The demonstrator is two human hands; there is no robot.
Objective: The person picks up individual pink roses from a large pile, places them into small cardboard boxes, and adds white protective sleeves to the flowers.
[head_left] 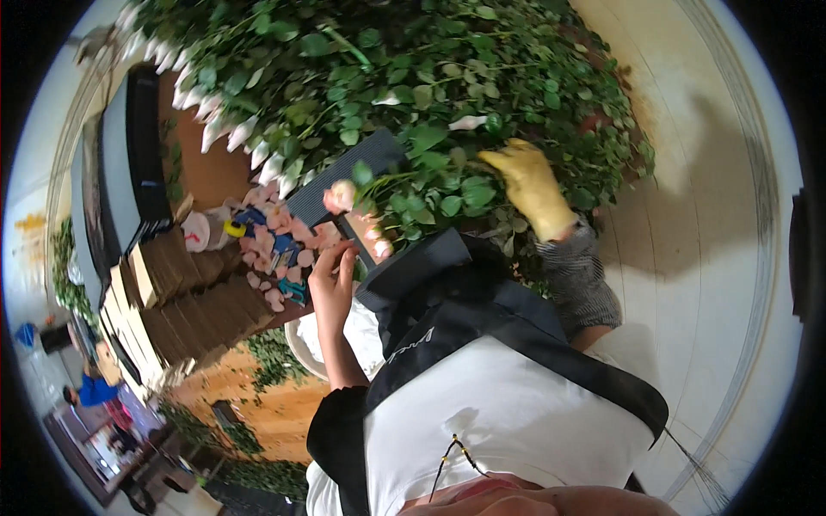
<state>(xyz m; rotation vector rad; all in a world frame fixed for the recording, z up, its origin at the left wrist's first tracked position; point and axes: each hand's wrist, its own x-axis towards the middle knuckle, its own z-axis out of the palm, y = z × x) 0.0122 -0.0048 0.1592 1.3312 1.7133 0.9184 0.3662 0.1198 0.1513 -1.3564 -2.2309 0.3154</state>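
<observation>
My right hand (532,185) wears a yellow glove and is closed at the stem end of a few pink roses (340,197); leaves partly hide its grip. Their leafy stems lie between two dark grey ribbed panels, the far panel (344,176) and the near panel (415,268). The pale pink blooms point left. Bare and slightly bent, my left hand (330,279) is beside the blooms, close to the near panel's left end. Its fingers look apart, and I see nothing held in them.
A large heap of leafy rose stems (413,77) covers the far side, with white-wrapped buds (243,132) along its left. Loose pink petals (275,232) lie near stacked brown cardboard sleeves (185,292). A white-lined bucket (301,348) stands below my left forearm.
</observation>
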